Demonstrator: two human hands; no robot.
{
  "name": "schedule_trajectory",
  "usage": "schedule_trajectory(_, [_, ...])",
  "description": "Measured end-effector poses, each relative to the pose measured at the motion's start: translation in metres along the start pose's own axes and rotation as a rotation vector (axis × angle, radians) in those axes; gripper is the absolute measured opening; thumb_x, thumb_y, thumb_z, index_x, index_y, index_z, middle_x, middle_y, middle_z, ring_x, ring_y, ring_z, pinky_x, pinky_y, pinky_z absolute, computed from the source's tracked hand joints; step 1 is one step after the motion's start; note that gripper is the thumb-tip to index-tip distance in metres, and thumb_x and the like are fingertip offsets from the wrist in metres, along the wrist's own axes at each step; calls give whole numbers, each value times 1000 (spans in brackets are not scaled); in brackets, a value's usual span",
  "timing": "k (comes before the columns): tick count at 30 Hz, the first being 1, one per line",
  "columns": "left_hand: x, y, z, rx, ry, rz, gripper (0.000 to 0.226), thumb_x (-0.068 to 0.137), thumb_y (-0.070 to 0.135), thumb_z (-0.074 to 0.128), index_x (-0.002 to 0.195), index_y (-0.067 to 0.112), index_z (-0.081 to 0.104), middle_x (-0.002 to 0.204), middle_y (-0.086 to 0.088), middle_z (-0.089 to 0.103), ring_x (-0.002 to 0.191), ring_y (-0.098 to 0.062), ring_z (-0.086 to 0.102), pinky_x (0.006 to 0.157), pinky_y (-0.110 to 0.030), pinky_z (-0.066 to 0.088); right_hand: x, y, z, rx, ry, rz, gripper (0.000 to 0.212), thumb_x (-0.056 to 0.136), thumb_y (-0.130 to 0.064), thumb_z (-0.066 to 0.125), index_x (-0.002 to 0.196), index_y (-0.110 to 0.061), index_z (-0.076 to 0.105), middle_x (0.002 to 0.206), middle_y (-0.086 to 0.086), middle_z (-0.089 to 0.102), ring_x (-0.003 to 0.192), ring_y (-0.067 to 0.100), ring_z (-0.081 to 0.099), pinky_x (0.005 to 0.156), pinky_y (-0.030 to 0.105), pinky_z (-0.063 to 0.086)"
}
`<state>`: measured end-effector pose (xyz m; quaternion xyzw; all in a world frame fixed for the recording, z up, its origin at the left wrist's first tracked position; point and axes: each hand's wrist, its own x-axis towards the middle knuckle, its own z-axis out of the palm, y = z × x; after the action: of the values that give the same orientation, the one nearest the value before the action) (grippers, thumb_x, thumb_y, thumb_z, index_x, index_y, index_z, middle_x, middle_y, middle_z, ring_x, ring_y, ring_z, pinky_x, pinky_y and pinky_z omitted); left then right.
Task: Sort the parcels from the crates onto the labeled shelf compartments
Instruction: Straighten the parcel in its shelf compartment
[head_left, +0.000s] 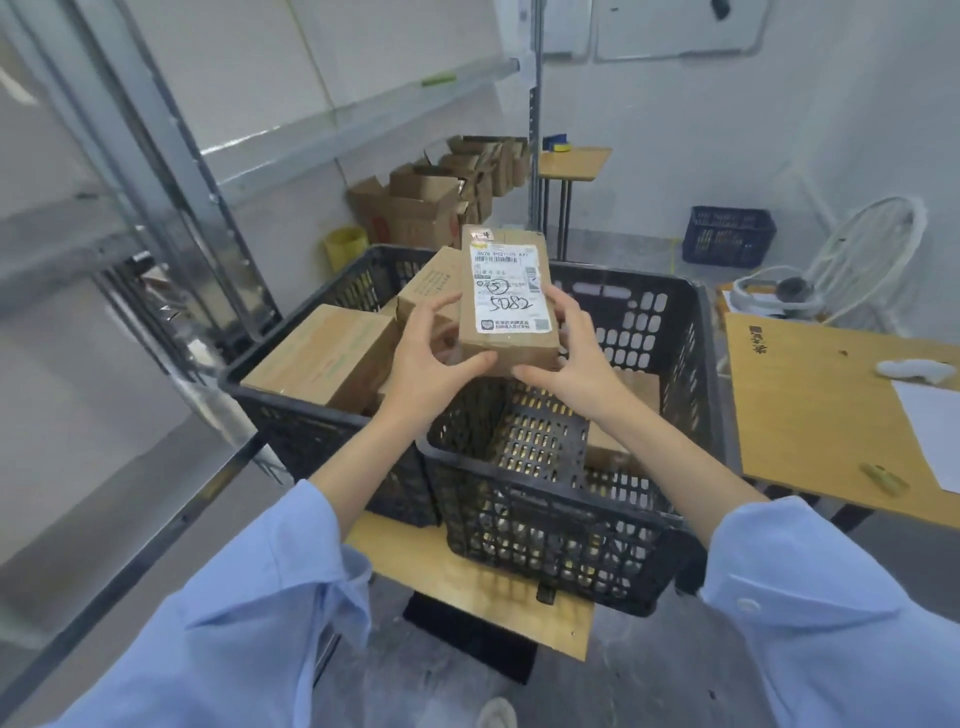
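Observation:
Both hands hold a small cardboard parcel (506, 296) above the crates, its white label facing me with "5" and "5082" written on it. My left hand (434, 358) grips its left side and lower corner. My right hand (566, 353) grips the right side and bottom edge. Below is a black plastic crate (691, 395) on the right, with a parcel partly visible inside. The black crate (291, 410) on the left holds a large parcel (324, 358) and another parcel (431, 283) behind my fingers.
A metal shelf rack (171, 171) runs along the left. Open cardboard boxes (415, 208) lie on the floor beyond the crates. A wooden desk (821, 415) with paper stands right, a blue crate (727, 236) and a white fan (862, 260) behind it.

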<state>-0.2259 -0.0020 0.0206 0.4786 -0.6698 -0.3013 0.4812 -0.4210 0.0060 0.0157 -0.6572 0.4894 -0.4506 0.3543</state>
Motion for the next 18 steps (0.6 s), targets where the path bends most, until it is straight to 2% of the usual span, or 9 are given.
schedule_trajectory(3, [-14,1,-25,10,44,-21,71,77,28,84,135,27,44,134,16,54,121,2,52,103,-30,47,6,-12,23,57,-62,-38,91,75,-33,82,147,-38,26,149,-5,31,134,10,39,112,45,39])
schedule_trajectory(5, [-25,3,-42,22,108,-52,69,78,29,83,135,26,44,132,23,52,119,11,49,98,-14,44,11,-21,44,91,-102,-55,89,71,-49,79,144,-39,29,150,-5,33,135,10,39,112,45,39])
schedule_trajectory(7, [-36,3,-62,45,190,-84,68,81,25,81,137,29,42,129,28,49,115,18,46,88,-1,40,15,-31,67,138,-153,-65,86,70,-57,75,141,-39,30,150,-5,34,135,10,40,113,44,39])
schedule_trajectory(9, [-47,2,-85,76,260,-108,70,82,21,79,141,29,41,130,25,49,113,20,45,83,1,39,18,-41,92,186,-208,-81,80,74,-55,74,139,-36,31,150,-5,35,135,9,40,114,43,38])
schedule_trajectory(12, [-69,0,-119,117,348,-136,72,81,29,80,143,28,44,135,21,50,119,13,47,90,-10,44,21,-58,130,220,-291,-122,74,78,-45,74,137,-35,31,149,-6,36,132,2,40,114,39,38])
schedule_trajectory(13, [-78,1,-130,126,380,-146,72,80,31,81,142,29,44,136,20,49,120,9,48,89,-12,46,21,-63,142,220,-318,-140,78,77,-45,76,139,-35,29,149,-8,35,131,0,39,112,32,38])
schedule_trajectory(15, [-95,2,-151,159,438,-161,71,79,29,82,139,29,44,131,22,46,115,15,48,80,-5,45,18,-76,165,212,-390,-164,93,77,-44,80,147,-33,21,153,-8,30,134,2,36,109,21,35])
schedule_trajectory(18, [-123,3,-180,252,524,-171,82,75,31,85,144,24,41,132,16,44,111,22,44,77,3,39,11,-96,198,200,-494,-195,112,71,-45,81,155,-28,8,156,-7,22,137,7,32,110,28,32])
